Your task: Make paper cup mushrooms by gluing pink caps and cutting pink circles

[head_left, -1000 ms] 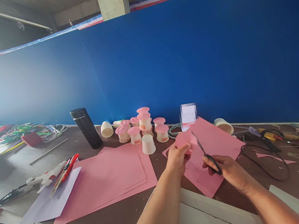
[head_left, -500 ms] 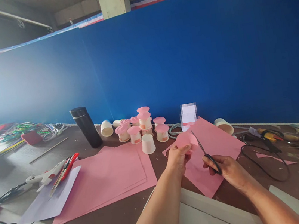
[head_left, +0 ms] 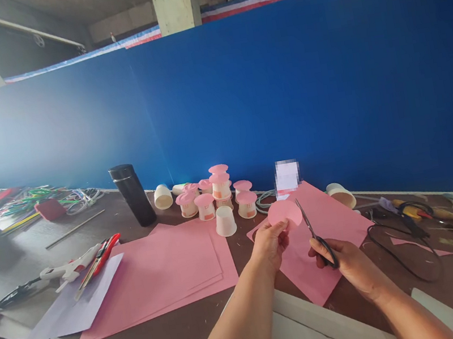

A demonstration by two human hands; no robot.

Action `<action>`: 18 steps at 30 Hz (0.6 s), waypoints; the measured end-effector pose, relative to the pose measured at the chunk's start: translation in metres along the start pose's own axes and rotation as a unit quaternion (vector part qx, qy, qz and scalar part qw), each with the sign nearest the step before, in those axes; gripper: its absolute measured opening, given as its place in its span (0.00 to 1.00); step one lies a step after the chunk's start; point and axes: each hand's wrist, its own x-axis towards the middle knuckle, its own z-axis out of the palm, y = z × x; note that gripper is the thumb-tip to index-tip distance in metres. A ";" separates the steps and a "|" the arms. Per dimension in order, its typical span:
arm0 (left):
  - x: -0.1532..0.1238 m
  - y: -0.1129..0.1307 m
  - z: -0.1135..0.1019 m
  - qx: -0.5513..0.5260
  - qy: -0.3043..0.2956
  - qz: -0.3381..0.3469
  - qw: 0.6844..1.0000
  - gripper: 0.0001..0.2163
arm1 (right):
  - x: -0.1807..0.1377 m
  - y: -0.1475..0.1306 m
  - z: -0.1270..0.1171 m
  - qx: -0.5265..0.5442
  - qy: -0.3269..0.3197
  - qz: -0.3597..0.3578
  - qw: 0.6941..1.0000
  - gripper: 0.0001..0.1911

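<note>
My left hand [head_left: 271,242] pinches the lower edge of a pink paper circle [head_left: 284,213], held above the table. In my right hand [head_left: 340,259] are black-handled scissors [head_left: 314,230], their blades pointing up beside the circle's right edge. Whether the blades touch the paper I cannot tell. Under both hands lies a sheet of pink paper [head_left: 338,220]. Behind them an upside-down white paper cup [head_left: 225,222] stands near several cups topped with pink paper discs [head_left: 246,197], some stacked.
More pink sheets [head_left: 172,264] lie to the left, with a white sheet [head_left: 101,304], a red utility knife [head_left: 108,252] and a glue gun [head_left: 70,266] over them. A black flask [head_left: 133,198] stands behind. Cables [head_left: 404,261] and a tipped cup [head_left: 341,195] are at right.
The scissors' blades have shifted slightly right, and the circle now faces me more fully, its outline rounder. My left hand keeps its pinch. The view has tilted up a little.
</note>
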 end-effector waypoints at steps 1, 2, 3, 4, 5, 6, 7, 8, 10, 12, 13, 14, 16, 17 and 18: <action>0.000 0.000 0.000 0.001 0.000 0.002 1.000 0.19 | 0.000 0.001 0.000 0.007 0.000 0.001 1.000 0.26; 0.000 0.000 0.000 0.001 0.002 0.003 1.000 0.19 | 0.001 0.002 -0.001 0.013 -0.001 0.002 1.000 0.26; 0.000 0.000 0.000 0.001 0.004 0.004 1.000 0.19 | 0.001 0.003 -0.001 0.019 -0.002 0.004 1.000 0.26; 0.000 0.000 0.000 0.001 0.006 0.006 1.000 0.19 | 0.001 0.004 -0.001 0.024 -0.004 0.005 1.000 0.26; 0.000 0.001 0.000 0.002 0.006 0.009 1.000 0.19 | 0.001 0.005 -0.001 0.028 -0.006 0.005 1.000 0.26; 0.001 0.001 0.000 0.004 0.006 0.012 1.000 0.20 | 0.002 0.006 -0.001 0.032 -0.009 0.004 0.999 0.26; 0.001 0.001 0.000 0.005 0.006 0.015 1.000 0.20 | 0.002 0.007 -0.001 0.036 -0.011 0.002 0.999 0.26; 0.001 0.001 0.000 0.005 0.005 0.017 1.000 0.20 | 0.002 0.007 -0.001 0.038 -0.012 0.001 0.999 0.26; 0.002 0.000 -0.001 0.002 0.002 0.020 1.000 0.21 | 0.002 0.007 -0.001 0.037 -0.012 -0.001 0.999 0.26; 0.002 -0.001 -0.002 -0.001 -0.002 0.021 1.000 0.21 | 0.002 0.006 -0.001 0.034 -0.010 -0.002 0.999 0.26; 0.003 -0.001 -0.002 -0.002 -0.004 0.021 1.000 0.20 | 0.002 0.005 -0.001 0.033 -0.009 -0.002 0.999 0.26; 0.003 -0.001 -0.003 -0.002 -0.005 0.022 1.000 0.20 | 0.001 0.005 -0.001 0.032 -0.009 -0.003 0.999 0.26; 0.003 -0.001 -0.002 -0.001 -0.003 0.023 1.000 0.20 | 0.000 0.003 -0.001 0.031 -0.013 -0.005 0.999 0.26; 0.003 -0.001 -0.002 0.000 -0.001 0.023 1.000 0.21 | -0.001 0.003 -0.001 0.029 -0.015 -0.006 0.999 0.26; 0.003 0.000 -0.002 0.001 0.000 0.023 1.000 0.21 | -0.001 0.002 -0.002 0.027 -0.017 -0.006 0.999 0.26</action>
